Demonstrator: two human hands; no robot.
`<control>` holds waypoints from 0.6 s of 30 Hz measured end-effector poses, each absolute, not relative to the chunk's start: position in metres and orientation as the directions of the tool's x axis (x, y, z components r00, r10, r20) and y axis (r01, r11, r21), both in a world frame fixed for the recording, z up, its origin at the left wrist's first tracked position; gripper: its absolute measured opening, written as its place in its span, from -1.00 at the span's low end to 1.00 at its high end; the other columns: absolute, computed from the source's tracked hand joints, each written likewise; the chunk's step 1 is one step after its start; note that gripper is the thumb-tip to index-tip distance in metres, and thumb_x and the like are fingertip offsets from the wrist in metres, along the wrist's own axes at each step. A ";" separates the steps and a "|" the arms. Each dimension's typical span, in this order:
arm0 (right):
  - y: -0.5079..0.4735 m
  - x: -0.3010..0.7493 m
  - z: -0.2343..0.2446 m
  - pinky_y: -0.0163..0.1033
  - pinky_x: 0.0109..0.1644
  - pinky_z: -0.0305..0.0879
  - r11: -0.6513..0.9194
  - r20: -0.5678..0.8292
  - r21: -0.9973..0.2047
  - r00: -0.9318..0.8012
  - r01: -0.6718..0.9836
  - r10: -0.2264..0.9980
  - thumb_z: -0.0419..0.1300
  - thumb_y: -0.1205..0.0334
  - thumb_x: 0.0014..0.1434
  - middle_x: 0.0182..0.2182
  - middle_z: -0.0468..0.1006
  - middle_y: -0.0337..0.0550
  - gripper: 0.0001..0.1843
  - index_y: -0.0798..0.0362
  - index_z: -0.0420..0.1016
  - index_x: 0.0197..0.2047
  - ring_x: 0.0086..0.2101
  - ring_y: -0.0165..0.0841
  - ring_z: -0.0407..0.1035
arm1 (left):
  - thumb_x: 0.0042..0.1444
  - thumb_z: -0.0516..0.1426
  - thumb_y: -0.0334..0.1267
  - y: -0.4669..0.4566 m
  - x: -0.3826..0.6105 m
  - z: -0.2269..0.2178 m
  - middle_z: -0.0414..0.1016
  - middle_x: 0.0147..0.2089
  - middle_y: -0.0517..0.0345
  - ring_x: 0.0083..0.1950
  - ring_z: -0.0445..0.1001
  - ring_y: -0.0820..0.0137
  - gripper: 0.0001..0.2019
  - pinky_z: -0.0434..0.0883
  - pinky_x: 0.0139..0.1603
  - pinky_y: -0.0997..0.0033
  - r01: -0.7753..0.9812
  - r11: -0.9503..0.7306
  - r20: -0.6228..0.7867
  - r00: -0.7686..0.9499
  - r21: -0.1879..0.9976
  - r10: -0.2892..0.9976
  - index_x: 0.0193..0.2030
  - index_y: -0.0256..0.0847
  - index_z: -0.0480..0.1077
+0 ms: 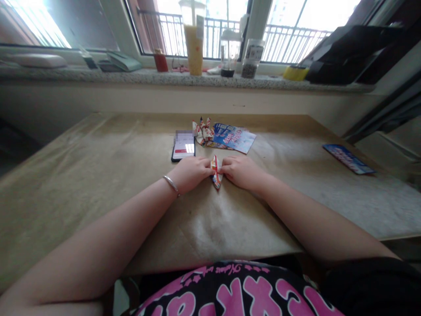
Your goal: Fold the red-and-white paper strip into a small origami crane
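Note:
A small folded piece of red, white and blue printed paper lies on the brown paper-covered table, held from both sides. My left hand, with a silver bracelet at the wrist, pinches its left edge with closed fingers. My right hand pinches its right edge the same way. Both hands rest on the table, about mid-table. The lower tip of the folded paper pokes out below the fingers.
A phone with a lit screen lies just beyond my left hand. A finished folded paper figure and blue printed leaflets lie behind it. Another blue leaflet lies far right. The windowsill holds a yellow drink and jars.

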State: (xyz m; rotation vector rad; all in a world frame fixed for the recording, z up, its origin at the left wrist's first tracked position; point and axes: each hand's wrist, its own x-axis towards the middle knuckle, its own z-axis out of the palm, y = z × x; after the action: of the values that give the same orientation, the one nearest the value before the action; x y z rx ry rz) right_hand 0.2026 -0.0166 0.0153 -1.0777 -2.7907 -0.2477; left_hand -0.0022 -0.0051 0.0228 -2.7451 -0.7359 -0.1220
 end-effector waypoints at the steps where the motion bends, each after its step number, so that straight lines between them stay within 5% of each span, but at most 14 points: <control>1: -0.017 0.203 0.016 -0.27 -0.24 0.14 0.716 0.176 0.105 -0.721 0.691 0.670 0.00 0.28 0.19 -0.30 0.52 -0.11 -0.70 -0.01 0.57 -0.19 -0.30 -0.34 0.36 | 0.19 0.03 -0.31 -0.005 -0.003 0.023 0.46 -0.24 0.08 -0.25 0.41 0.38 -0.77 0.26 -0.28 0.44 0.508 -0.823 0.148 0.861 -0.254 0.486 -0.07 -0.07 0.45; 11: -0.019 0.210 0.018 -0.27 -0.24 0.15 0.682 0.172 0.088 -0.686 0.726 0.707 0.00 0.29 0.15 -0.26 0.53 -0.13 -0.70 0.00 0.57 -0.23 -0.26 -0.34 0.37 | 0.15 0.03 -0.34 -0.004 -0.013 0.027 0.47 -0.30 0.13 -0.27 0.41 0.41 -0.76 0.27 -0.29 0.46 0.571 -0.792 0.054 0.817 -0.215 0.574 -0.19 -0.08 0.51; 18: -0.026 0.207 0.019 -0.27 -0.22 0.19 0.658 0.180 0.004 -0.648 0.753 0.740 -0.03 0.05 0.21 -0.24 0.53 -0.10 -0.62 0.04 0.57 -0.22 -0.26 -0.34 0.39 | 0.11 -0.01 -0.38 -0.002 -0.016 0.023 0.47 -0.14 0.12 -0.19 0.43 0.40 -0.75 0.36 -0.18 0.43 0.585 -0.803 0.095 0.811 -0.119 0.577 -0.21 -0.14 0.49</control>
State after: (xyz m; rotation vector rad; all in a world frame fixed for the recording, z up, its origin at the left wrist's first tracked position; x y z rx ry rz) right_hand 0.2069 -0.0262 0.0189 -1.2302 -2.7103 -0.1172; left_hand -0.0162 -0.0021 0.0229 -2.8528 -0.9196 -0.0819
